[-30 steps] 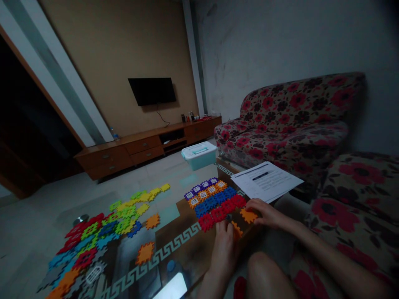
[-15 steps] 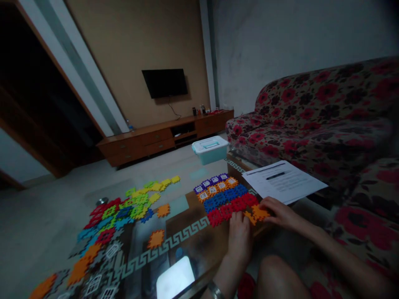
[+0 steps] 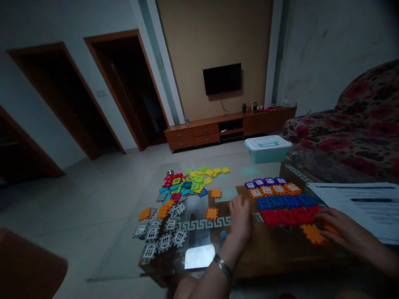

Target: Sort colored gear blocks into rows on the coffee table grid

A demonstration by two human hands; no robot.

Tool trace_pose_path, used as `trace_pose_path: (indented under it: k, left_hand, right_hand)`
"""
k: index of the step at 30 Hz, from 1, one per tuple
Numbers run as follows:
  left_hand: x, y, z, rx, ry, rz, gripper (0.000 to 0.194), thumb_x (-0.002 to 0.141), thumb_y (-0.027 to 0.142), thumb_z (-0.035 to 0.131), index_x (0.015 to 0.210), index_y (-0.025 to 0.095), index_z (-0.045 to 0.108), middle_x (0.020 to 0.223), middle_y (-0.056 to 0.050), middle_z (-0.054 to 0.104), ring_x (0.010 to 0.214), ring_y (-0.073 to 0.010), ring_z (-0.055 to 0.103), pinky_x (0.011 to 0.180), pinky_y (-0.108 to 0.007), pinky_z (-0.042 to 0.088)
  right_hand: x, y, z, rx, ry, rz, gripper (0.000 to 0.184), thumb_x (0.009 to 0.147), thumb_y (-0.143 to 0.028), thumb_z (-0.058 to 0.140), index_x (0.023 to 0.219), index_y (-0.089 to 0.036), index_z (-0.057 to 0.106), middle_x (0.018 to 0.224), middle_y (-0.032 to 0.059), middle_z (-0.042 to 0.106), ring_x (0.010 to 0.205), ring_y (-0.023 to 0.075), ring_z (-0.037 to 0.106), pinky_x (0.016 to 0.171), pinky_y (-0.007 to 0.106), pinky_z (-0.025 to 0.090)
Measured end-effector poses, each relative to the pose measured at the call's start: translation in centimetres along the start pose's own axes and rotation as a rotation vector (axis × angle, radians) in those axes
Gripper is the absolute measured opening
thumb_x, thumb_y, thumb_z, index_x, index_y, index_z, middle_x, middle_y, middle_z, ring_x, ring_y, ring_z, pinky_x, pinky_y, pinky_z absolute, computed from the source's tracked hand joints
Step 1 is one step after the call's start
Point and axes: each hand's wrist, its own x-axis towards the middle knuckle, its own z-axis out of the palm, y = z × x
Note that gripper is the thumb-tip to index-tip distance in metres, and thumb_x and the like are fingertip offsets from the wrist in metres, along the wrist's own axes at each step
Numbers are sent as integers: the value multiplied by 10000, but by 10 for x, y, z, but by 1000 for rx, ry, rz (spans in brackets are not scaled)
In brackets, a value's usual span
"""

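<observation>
My left hand [image 3: 241,218], wearing a metal bracelet [image 3: 223,265], is over the glass table, fingers loosely bent and nothing visible in them. Just left of it lie two orange interlocking tiles, the nearer [image 3: 212,213] and the farther [image 3: 216,193]. My right hand [image 3: 341,230] has thumb and fingers around another orange tile [image 3: 332,229], partly hidden by the hand. Beside it lies a loose orange tile [image 3: 313,234]. Above these are joined rows of red tiles [image 3: 289,216], blue tiles [image 3: 286,202], orange window tiles [image 3: 274,190] and purple window tiles [image 3: 264,182].
At the left of the table are grey window tiles [image 3: 165,241] and a pile of green and yellow tiles [image 3: 196,182]. A lidded teal box [image 3: 268,154] stands at the far end. Papers [image 3: 364,207] with a pen [image 3: 370,200] lie at right, near the floral sofa [image 3: 352,124].
The view has turned left. My left hand has moved away from the orange tiles by the red row, leftward toward the loose ones. My right hand stays at the orange tiles.
</observation>
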Motion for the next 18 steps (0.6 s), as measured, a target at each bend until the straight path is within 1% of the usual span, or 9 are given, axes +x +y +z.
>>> trace_pose_path:
  k: [1, 3, 6, 8, 10, 12, 14, 16, 18]
  left_hand:
    - [2, -23, -14, 39, 51, -113, 387, 819, 61, 480, 1181, 159, 577, 1384, -151, 479, 1297, -278, 411, 1070, -431, 345]
    - [3, -69, -41, 135, 181, -358, 407, 831, 87, 481, 1228, 141, 554, 1399, -183, 468, 1313, -307, 415, 1059, -453, 347]
    - [-3, -132, -75, 272, 295, -638, 383, 855, 133, 463, 1227, 100, 546, 1364, -245, 488, 1301, -358, 432, 1001, -509, 372]
    - [-13, -169, -92, 307, 298, -782, 340, 863, 180, 479, 1177, 83, 563, 1287, -254, 536, 1247, -368, 477, 948, -507, 402]
    - [-26, -199, -103, 307, 236, -856, 356, 869, 256, 518, 1170, 74, 568, 1236, -257, 568, 1222, -385, 500, 934, -518, 408]
    - [-38, -222, -109, 281, 150, -872, 372, 869, 326, 548, 1154, 89, 586, 1201, -241, 601, 1192, -391, 527, 932, -530, 410]
    - [-47, -238, -112, 269, 97, -861, 363, 859, 362, 573, 1126, 118, 607, 1176, -214, 631, 1162, -383, 551, 924, -526, 417]
    - [-52, -247, -114, 277, 92, -840, 355, 838, 361, 604, 1118, 144, 614, 1151, -189, 654, 1139, -369, 571, 903, -498, 433]
    - [-53, -251, -116, 278, 99, -824, 346, 830, 339, 612, 1121, 151, 613, 1115, -176, 671, 1099, -354, 594, 858, -456, 455]
  right_hand:
    - [14, -21, 5, 2, -65, 3, 331, 777, -512, 611, 983, -277, 720, 1127, 197, 653, 1032, 345, 636, 916, 527, 503]
    - [48, -72, 21, 17, -182, -20, 340, 820, -429, 559, 1072, -245, 693, 1204, 161, 634, 1127, 335, 594, 998, 528, 468]
    - [104, -154, 57, 73, -318, -145, 370, 855, -234, 517, 1205, -223, 638, 1288, 130, 601, 1215, 281, 544, 1060, 460, 430]
    - [138, -202, 84, 80, -421, -215, 429, 815, -138, 574, 1239, -181, 620, 1286, 147, 592, 1192, 268, 556, 1035, 413, 445]
    - [163, -243, 111, 64, -519, -268, 460, 782, -135, 666, 1237, -181, 624, 1259, 142, 603, 1140, 270, 574, 987, 390, 464]
    - [175, -272, 134, 24, -597, -263, 473, 728, -200, 772, 1184, -166, 648, 1187, 143, 630, 1070, 280, 588, 902, 365, 486]
    - [176, -291, 152, -41, -616, -236, 443, 673, -239, 826, 1080, -146, 678, 1113, 147, 648, 991, 277, 595, 820, 349, 488]
    - [169, -299, 162, -101, -587, -233, 325, 679, -230, 805, 967, -138, 688, 1044, 143, 658, 920, 259, 595, 765, 337, 476]
    - [159, -299, 166, -133, -547, -257, 161, 730, -190, 723, 878, -144, 681, 967, 129, 669, 867, 240, 594, 739, 328, 464]
